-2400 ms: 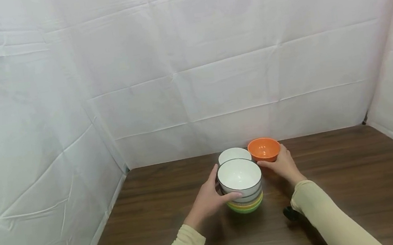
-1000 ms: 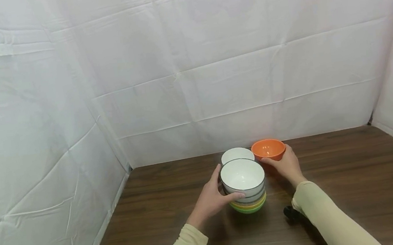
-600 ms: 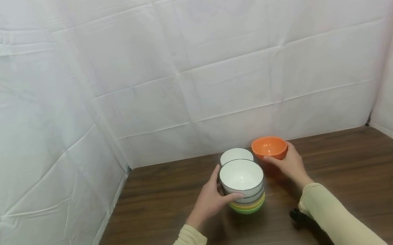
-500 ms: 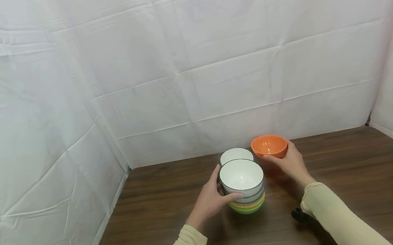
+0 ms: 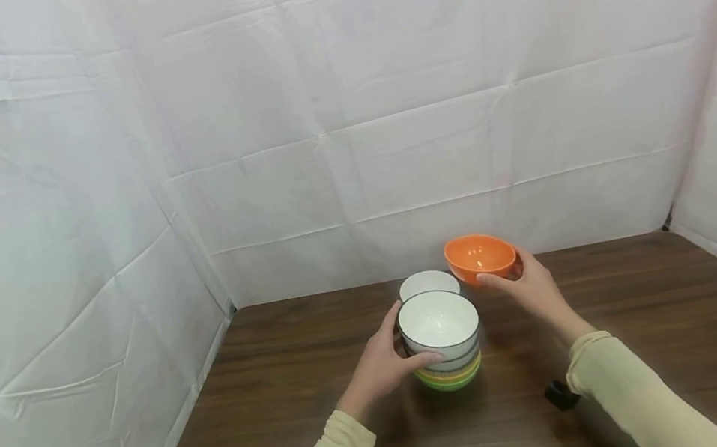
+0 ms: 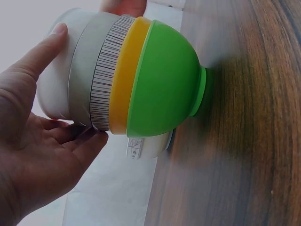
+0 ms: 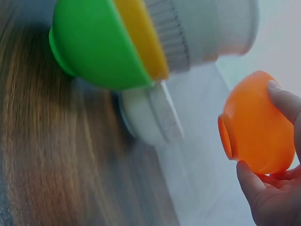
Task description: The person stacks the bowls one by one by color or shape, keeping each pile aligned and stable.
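A stack of nested bowls stands on the table, a green bowl (image 6: 167, 80) at the bottom. Above it come a yellow bowl (image 6: 126, 75), a black-striped bowl (image 6: 108, 75) and white ones, topped by a dark-rimmed white bowl (image 5: 437, 319). My left hand (image 5: 380, 368) holds the upper bowls from the left, thumb in front and fingers round the far side. My right hand (image 5: 534, 291) grips an orange bowl (image 5: 478, 257) by its right side, tilted and raised off the table. In the right wrist view, thumb and fingers lie round the orange bowl's outside, its foot ring in sight.
Another white bowl (image 5: 428, 284) stands just behind the stack, partly hidden by it. The dark wood table (image 5: 273, 401) meets a white cloth wall (image 5: 272, 189) at the back, with cloth also on both sides.
My right hand has lifted the orange bowl off the table, first slightly right, then up and back left, tilting it. The left hand and the stack stay in place.
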A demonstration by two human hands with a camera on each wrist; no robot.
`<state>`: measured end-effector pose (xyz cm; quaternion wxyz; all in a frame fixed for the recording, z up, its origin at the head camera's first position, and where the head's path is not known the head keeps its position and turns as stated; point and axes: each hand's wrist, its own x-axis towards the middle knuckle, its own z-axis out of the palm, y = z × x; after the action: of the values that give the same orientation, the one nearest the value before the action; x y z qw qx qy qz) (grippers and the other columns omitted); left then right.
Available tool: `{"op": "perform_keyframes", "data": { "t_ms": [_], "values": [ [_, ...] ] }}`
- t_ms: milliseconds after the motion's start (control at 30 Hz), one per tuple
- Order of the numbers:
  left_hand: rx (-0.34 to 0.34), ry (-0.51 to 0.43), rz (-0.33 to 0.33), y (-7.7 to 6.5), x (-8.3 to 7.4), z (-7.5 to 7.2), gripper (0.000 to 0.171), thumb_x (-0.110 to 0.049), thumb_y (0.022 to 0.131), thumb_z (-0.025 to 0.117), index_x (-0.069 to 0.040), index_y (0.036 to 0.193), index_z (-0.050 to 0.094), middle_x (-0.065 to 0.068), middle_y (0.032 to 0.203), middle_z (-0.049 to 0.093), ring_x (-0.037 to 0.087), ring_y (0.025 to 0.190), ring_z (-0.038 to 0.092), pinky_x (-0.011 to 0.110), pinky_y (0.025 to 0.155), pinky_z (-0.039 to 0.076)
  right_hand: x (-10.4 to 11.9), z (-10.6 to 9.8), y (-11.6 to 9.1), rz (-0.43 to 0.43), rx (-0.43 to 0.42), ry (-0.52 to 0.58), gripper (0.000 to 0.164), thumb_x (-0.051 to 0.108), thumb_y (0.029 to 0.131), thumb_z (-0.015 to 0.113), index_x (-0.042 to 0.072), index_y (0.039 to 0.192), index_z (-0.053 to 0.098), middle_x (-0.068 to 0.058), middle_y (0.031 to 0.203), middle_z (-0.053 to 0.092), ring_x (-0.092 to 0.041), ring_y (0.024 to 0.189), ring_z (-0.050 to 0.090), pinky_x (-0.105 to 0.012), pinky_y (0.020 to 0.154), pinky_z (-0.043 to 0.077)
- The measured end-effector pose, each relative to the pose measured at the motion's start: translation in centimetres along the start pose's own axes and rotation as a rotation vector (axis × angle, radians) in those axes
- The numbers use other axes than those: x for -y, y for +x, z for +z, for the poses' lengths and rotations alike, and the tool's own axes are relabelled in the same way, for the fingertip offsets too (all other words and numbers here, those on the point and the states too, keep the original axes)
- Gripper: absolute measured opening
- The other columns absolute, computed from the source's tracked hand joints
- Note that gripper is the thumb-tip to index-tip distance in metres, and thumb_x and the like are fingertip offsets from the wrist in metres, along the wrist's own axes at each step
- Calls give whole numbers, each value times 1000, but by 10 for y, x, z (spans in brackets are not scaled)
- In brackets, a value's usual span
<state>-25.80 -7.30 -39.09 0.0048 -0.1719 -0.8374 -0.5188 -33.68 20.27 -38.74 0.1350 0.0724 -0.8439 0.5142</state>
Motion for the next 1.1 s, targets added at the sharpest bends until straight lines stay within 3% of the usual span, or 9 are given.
{"op": "perform_keyframes", "data": {
  "t_ms": [367, 567, 867, 1100],
  "values": [
    [-3, -1, -4, 0, 0, -1, 103, -41, 74, 79, -8, 152, 21, 15, 153, 33, 30, 135, 38, 53, 109, 38, 27, -5, -13, -68, 69, 29, 95, 43, 82, 72, -2, 149, 22, -28, 146, 37, -41, 132, 37, -57, 105, 40],
    [-5, -10, -9, 1, 0, -1, 91, -46, 83, 69, -11, 152, 20, 14, 154, 33, 29, 135, 38, 51, 109, 39, 35, -3, -18, -112, 104, 55, 89, 37, 83, 73, -1, 148, 25, -26, 146, 39, -41, 132, 38, -57, 103, 41],
    [-30, -26, 101, 3, -2, -1, 68, -43, 97, 49, -11, 152, 23, 15, 155, 31, 27, 137, 35, 53, 111, 35, 46, 0, -28, -164, 151, 113, 84, 30, 84, 73, 2, 148, 27, -23, 146, 42, -37, 132, 39, -52, 102, 43],
    [-74, -24, 190, 7, -4, -1, 61, -33, 99, 50, -8, 150, 28, 12, 154, 34, 23, 138, 34, 50, 113, 33, 52, 5, -35, -178, 188, 133, 84, 29, 83, 75, 4, 148, 29, -21, 144, 44, -36, 128, 46, -50, 98, 47]
  ]
}}
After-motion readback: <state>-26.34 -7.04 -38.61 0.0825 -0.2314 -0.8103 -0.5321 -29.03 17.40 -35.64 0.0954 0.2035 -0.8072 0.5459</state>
